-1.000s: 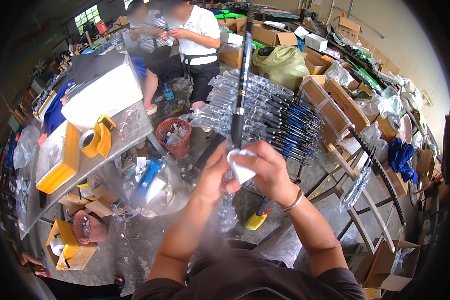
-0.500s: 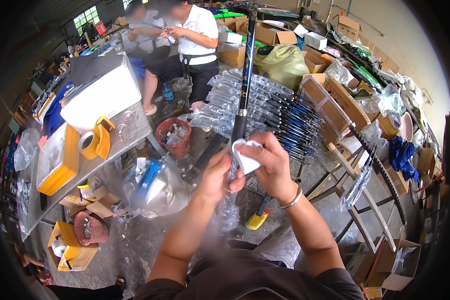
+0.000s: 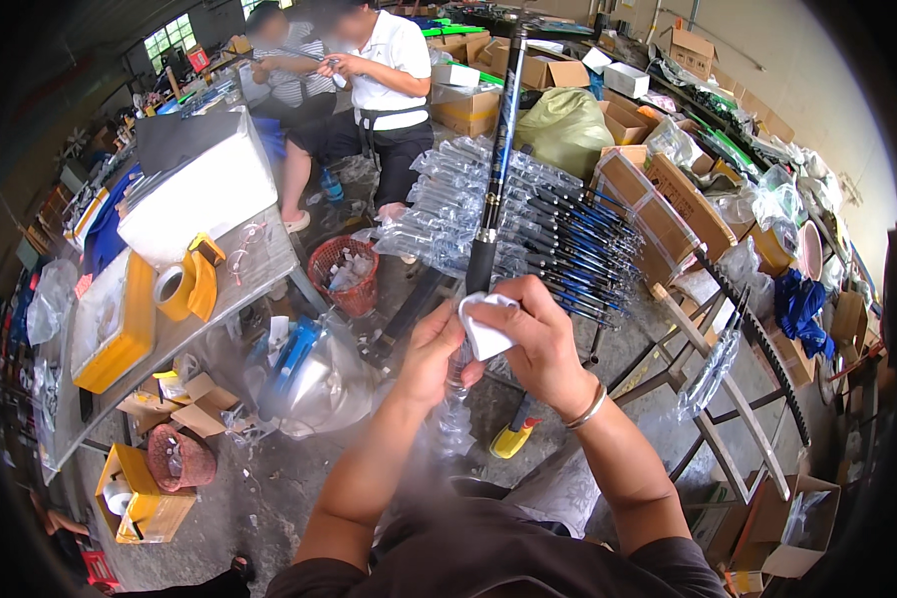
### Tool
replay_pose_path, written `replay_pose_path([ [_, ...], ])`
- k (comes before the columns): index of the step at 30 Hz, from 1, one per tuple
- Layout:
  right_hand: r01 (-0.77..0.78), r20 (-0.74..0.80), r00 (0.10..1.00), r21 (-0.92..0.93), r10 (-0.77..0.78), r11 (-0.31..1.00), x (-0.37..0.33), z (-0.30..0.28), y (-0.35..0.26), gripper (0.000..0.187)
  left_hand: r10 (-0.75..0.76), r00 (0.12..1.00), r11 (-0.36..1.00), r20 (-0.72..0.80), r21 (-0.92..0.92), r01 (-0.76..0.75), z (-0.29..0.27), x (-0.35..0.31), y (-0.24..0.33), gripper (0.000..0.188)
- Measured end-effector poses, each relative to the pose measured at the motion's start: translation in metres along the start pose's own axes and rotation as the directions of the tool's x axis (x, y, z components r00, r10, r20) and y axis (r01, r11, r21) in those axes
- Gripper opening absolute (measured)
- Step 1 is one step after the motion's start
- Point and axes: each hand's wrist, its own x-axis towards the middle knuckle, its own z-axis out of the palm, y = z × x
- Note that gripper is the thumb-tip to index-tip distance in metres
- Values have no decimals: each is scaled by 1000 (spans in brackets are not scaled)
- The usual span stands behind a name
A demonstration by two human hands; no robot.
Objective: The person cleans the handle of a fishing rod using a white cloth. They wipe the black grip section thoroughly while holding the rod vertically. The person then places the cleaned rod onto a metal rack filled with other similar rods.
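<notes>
A black and blue fishing rod (image 3: 499, 164) stands nearly upright before me, its dark grip (image 3: 480, 261) just above my hands. My left hand (image 3: 429, 357) is closed round the rod's lower end, where clear plastic wrap (image 3: 455, 424) hangs below it. My right hand (image 3: 540, 344) pinches a folded white cloth (image 3: 488, 337) against the bottom of the grip; its thumb lies over the cloth. Behind the rod lies a row of similar rods (image 3: 580, 244), several with clear plastic sleeves (image 3: 439, 204) on their left ends.
Left stands a table (image 3: 254, 289) with a white foam box (image 3: 209, 189) and yellow tape (image 3: 176, 287). A red basket (image 3: 344, 284) and a plastic bag (image 3: 324, 389) are on the floor. Wooden frames (image 3: 723, 439) stand right. Two people (image 3: 389, 85) sit at the far side, handling rods.
The rod has tilted a little to the right at its top and sits slightly lower. The cloth and my right hand have shifted slightly downward along the grip.
</notes>
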Motion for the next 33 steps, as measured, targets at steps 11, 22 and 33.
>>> replay_pose_path([
  [11, 37, -98, 994, -24, -39, 999, 0, 4, 14, 39, -24, 997, 993, 67, -116, 32, 0, 1, -4, 43],
  [22, -374, -223, 851, 378, 476, 847, -15, -4, 26, 22, -33, 990, 991, 134, -124, 50, -10, 5, -6, 43],
  [33, -516, -3, 756, 613, 654, 599, 16, -1, 27, 14, -19, 997, 992, 78, -126, 29, -5, 1, -7, 41],
])
